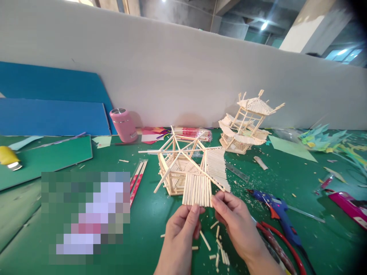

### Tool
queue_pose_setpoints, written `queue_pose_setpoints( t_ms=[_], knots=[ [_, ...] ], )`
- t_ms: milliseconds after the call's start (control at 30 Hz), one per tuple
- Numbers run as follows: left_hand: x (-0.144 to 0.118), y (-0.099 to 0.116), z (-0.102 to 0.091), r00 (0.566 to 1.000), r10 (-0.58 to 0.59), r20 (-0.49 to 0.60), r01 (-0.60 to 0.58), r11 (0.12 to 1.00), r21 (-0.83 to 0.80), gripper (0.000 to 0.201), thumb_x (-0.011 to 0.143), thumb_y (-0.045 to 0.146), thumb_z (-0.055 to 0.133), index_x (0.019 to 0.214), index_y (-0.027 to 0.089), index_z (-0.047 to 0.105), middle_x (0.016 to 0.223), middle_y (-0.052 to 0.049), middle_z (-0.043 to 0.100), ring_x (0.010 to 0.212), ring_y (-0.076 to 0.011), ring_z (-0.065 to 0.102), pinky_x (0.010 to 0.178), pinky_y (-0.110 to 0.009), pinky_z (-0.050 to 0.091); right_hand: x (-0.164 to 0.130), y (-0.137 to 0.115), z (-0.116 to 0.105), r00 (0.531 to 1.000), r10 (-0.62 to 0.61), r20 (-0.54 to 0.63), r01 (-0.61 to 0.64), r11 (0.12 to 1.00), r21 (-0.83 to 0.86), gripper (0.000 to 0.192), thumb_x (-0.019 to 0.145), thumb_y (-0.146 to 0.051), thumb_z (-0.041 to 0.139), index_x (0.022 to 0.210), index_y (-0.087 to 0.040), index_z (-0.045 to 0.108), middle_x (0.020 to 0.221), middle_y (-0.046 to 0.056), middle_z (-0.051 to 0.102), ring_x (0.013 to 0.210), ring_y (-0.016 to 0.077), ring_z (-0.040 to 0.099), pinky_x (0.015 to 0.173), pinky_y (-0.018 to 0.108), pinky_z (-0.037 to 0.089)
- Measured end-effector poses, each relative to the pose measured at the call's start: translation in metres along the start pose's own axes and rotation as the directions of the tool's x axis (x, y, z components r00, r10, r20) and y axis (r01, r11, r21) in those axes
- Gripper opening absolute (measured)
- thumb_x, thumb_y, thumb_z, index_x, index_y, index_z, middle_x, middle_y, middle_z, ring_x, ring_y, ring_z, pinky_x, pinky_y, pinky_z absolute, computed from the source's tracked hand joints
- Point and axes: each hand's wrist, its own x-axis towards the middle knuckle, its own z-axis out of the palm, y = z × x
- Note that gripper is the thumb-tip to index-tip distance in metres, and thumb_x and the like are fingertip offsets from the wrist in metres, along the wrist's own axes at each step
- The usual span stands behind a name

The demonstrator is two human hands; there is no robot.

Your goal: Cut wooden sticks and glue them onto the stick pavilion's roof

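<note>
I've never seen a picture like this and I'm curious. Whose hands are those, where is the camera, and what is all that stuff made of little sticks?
The camera sits on a person's head and looks down, so you see their own two bare hands. The left hand and the right hand together pinch a small flat panel of pale wooden sticks set side by side. It sits at the front edge of an unfinished pale stick house frame standing on the green table mat. Behind it, to the right, stands a finished little stick pavilion with curved roofs. Around lie a blue glue gun, red-handled cutters, a pink round cup, packets of sticks in red wrappers, and loose stick scraps.
</note>
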Motion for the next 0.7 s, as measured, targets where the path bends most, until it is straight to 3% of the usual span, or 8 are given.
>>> queue_pose_setpoints(
  t_ms=[700],
  knots=[
    [-0.0006,0.0037,0.0031,1.000,-0.010,-0.014,0.009,1.000,-0.030,0.029,0.075,0.042,0.060,0.072,0.014,0.067,0.052,0.004,0.041,0.052,-0.0100,0.033,0.052,-0.024,0.026,0.0019,0.0032,0.0043,1.000,0.006,-0.018,-0.005,0.999,0.047,0.028,0.078,-0.035,0.061,0.061,-0.018,0.048,0.053,-0.009,0.033,0.051,0.0073,0.023,0.046,0.021,0.022]
  ],
)
